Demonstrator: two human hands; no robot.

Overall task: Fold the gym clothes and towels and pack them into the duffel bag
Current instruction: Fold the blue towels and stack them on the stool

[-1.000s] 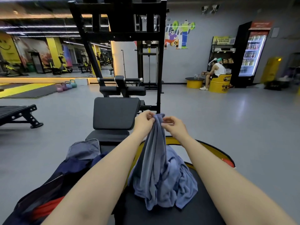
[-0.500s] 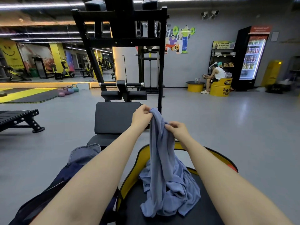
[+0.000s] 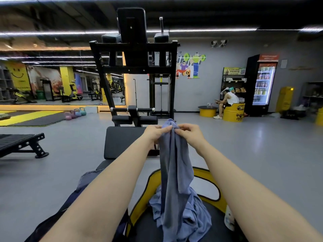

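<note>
1. Blue towel [image 3: 174,172] hangs bunched above the yellow-rimmed tabletop [image 3: 208,173], tail heaped on it.
2. Left hand [image 3: 155,132] and right hand [image 3: 189,132]: fingers pinch its top edge.
3. Judged soft, light, limp; best taken at corners.

Both hands meet at centre, left hand [image 3: 155,132] and right hand [image 3: 189,132] either side of the towel's [image 3: 174,172] top edge. Towel hangs down onto the padded seat [image 3: 150,224] below. Left of the seat, what looks like the duffel bag [image 3: 87,179]. Weight machine [image 3: 134,81] directly behind; flat bench [image 3: 19,144] far left; kettlebells [image 3: 75,114] beyond it; drinks fridge [image 3: 262,86] far right.
</note>
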